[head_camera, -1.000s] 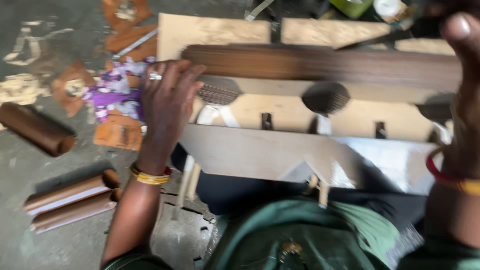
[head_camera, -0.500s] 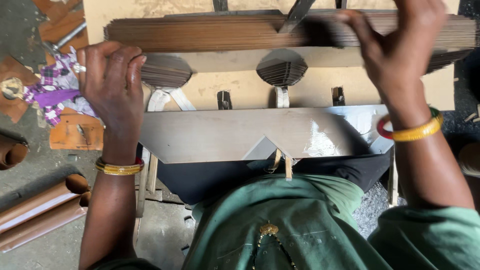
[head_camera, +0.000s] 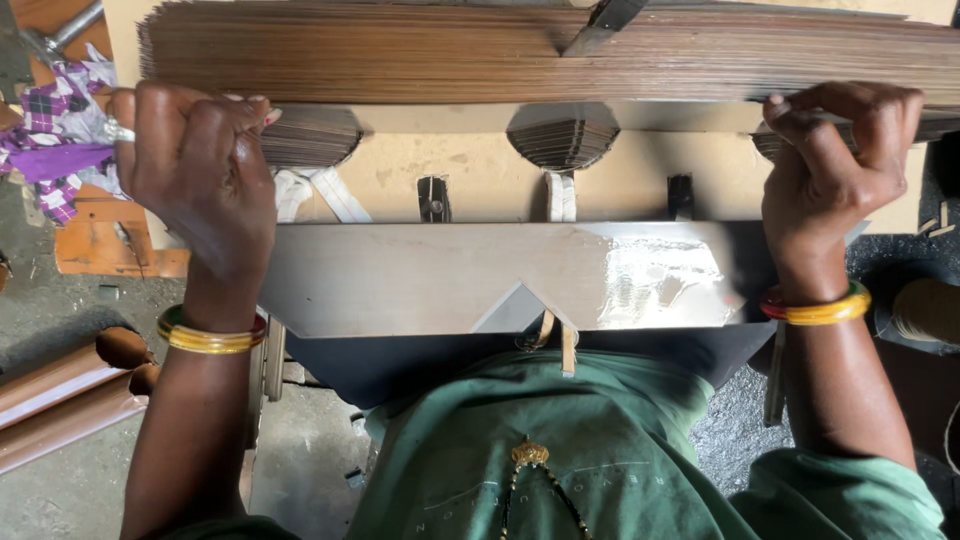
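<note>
We press a long bundle of thin sticks (head_camera: 560, 55) onto the wooden jig (head_camera: 480, 175), left hand (head_camera: 200, 170) and right hand (head_camera: 835, 160) clenched over its ends; squaring them seems next.

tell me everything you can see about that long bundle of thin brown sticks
The stick bundle is a long, dense layer of thin brown sticks, wood-like, lying flat and level across the top of the picture on a pale board. Its right end runs out of view. The left hand grips its lower edge near the left end, and the right hand grips it near the right. A dark strip crosses it at a slant near the middle.
</note>
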